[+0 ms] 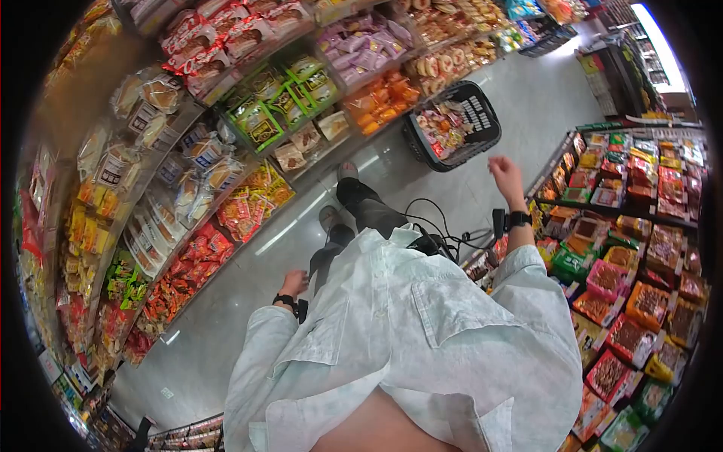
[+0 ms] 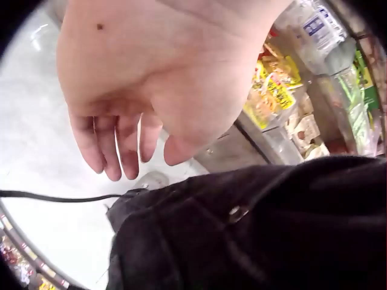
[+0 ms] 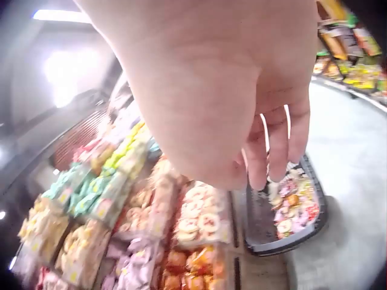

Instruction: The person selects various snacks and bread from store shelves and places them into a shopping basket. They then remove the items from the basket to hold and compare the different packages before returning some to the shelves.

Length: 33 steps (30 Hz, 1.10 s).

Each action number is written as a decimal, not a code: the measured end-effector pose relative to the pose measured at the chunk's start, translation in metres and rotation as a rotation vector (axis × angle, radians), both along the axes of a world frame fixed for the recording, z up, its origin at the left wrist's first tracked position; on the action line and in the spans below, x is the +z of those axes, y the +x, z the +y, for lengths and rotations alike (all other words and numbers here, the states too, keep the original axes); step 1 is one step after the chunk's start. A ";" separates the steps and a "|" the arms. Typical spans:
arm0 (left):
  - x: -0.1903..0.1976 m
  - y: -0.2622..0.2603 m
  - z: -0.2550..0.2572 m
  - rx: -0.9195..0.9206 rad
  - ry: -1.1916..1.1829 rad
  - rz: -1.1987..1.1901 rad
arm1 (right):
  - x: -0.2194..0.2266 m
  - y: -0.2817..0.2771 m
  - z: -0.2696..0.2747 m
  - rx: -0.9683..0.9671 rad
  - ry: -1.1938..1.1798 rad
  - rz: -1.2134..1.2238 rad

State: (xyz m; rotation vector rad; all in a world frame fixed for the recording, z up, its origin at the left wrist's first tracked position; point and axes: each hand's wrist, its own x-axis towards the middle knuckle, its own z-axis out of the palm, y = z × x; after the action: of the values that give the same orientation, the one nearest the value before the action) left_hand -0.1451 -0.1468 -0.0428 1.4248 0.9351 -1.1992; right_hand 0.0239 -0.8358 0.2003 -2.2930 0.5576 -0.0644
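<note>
Near the person's left thigh hangs the left hand (image 1: 294, 283), its fingers loosely bent and nothing in them; the left wrist view shows the palm and the hanging fingers (image 2: 125, 148) beside the dark trousers (image 2: 242, 223). Held out to the right, the right hand (image 1: 507, 179) is also without anything in it, fingers loosely bent. Its fingers (image 3: 278, 154) overlap a black shopping basket (image 3: 261, 249) in the right wrist view. In the head view this basket (image 1: 493, 138) stands on the floor by the shelves, with many small wrapped sweets in it.
Tiered shelves of packaged snacks curve along the left, including green packs (image 1: 256, 120), purple packs (image 1: 365, 41) and orange packs (image 1: 380, 102). Another snack display (image 1: 625, 301) stands on the right. Between them runs a grey floor (image 1: 301, 226). Black cables (image 1: 444, 222) loop at the person's waist.
</note>
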 end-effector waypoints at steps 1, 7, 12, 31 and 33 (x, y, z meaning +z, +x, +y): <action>0.010 -0.015 -0.003 -0.072 -0.026 -0.015 | -0.020 -0.039 -0.022 -0.035 0.089 0.107; 0.003 -0.058 -0.020 -0.328 0.031 -0.398 | -0.144 -0.261 -0.074 -0.982 0.846 0.268; -0.011 -0.033 -0.040 -0.575 0.073 -0.682 | -0.156 -0.337 -0.065 -0.978 1.084 0.459; 0.359 0.070 -0.626 -1.113 -0.806 -1.179 | 0.304 -0.136 -0.173 0.020 0.730 -1.019; 0.380 0.047 -0.668 -1.255 -0.984 -1.361 | 0.326 -0.130 -0.166 0.202 0.750 -1.122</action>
State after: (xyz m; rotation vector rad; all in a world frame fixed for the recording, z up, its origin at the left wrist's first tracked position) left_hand -0.0980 -0.8147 0.3368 1.4078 -1.4793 -0.8276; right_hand -0.1065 -1.0017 0.5265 -1.2649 -0.2267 -0.8259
